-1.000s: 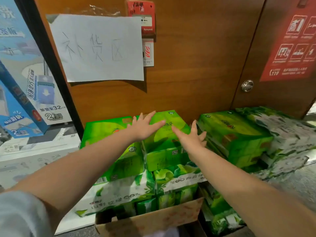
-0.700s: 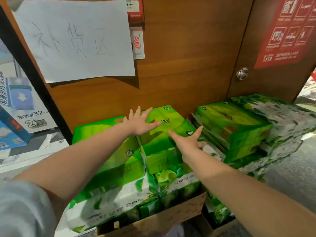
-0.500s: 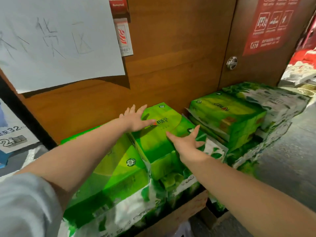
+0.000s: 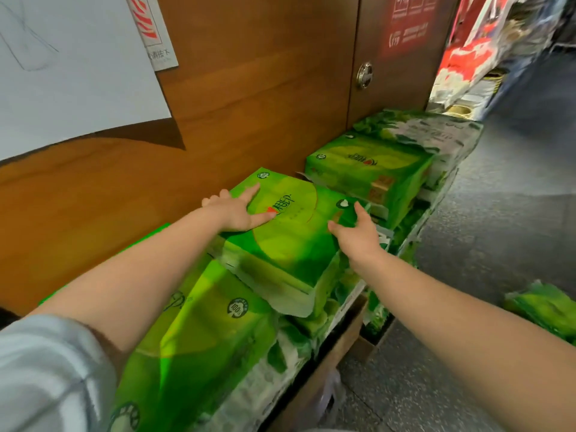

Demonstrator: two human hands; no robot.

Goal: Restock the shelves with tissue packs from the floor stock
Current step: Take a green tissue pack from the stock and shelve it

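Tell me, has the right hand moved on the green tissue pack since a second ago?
Yes. The right hand has slid rightward across the tissue pack, away from its printed brand name and out to the pack's right edge.

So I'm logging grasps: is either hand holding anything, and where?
Both hands are on the top green tissue pack: left hand at its left top edge, right hand at its right edge. Not lifted yet.

We see through one head-worn wide-angle camera, looking forward and down, close over green tissue packs (image 4: 290, 232) along a wooden wall (image 4: 249, 98).
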